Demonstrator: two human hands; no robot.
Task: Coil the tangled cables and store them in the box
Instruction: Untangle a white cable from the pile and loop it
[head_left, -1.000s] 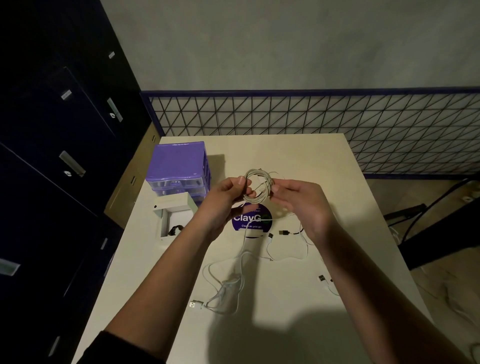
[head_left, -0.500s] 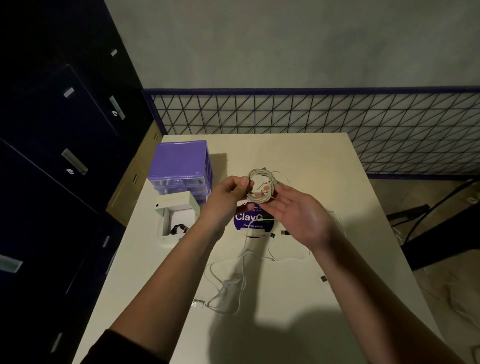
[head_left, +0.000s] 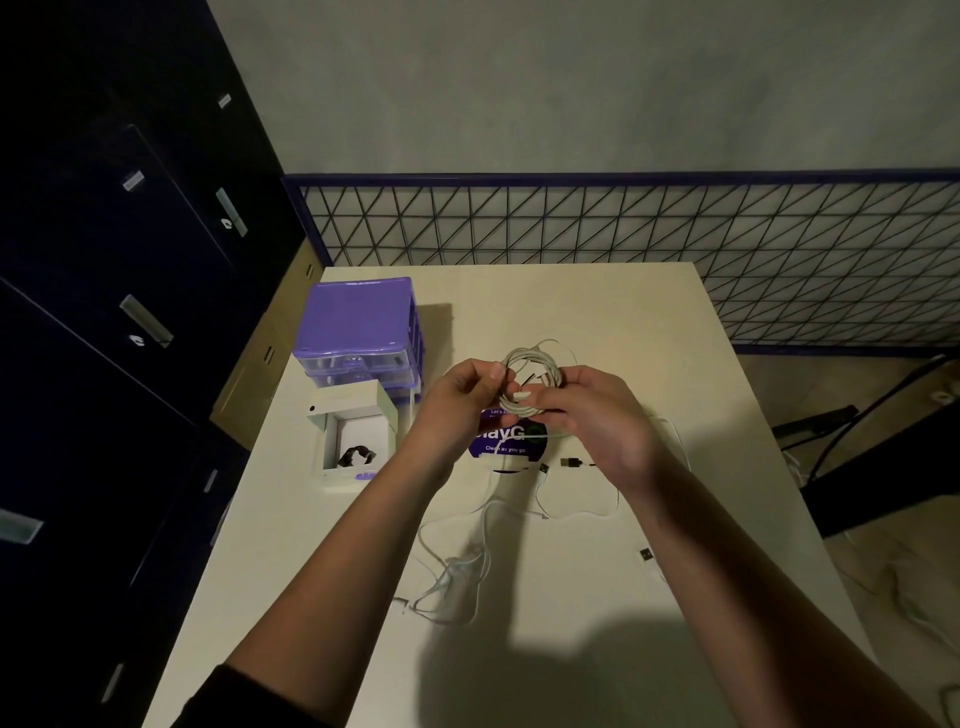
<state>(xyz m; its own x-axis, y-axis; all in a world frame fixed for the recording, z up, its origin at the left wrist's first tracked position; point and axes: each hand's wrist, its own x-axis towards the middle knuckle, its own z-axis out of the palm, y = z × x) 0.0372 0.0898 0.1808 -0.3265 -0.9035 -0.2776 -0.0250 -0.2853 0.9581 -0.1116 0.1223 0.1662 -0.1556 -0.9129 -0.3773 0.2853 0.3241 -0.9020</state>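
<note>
Head view: a white cable coil (head_left: 531, 382) is held above the middle of the table (head_left: 597, 312) by both hands. It is pinched at its nine o'clock edge by the left hand (head_left: 457, 400), while the right hand (head_left: 597, 415) is curled round its four o'clock side, a white plug nipped between the fingertips. The coiling step appears nearly finished; next, the free end would need tucking in before the coil is carried to the open white box (head_left: 353, 436) at nine o'clock. More loose cables (head_left: 457, 571) are left tangled at six o'clock. A purple drawer unit (head_left: 358, 322) is seen beyond the box, a wire fence (head_left: 623, 223) at twelve o'clock, and dark cabinets (head_left: 104, 312) at the far left.
</note>
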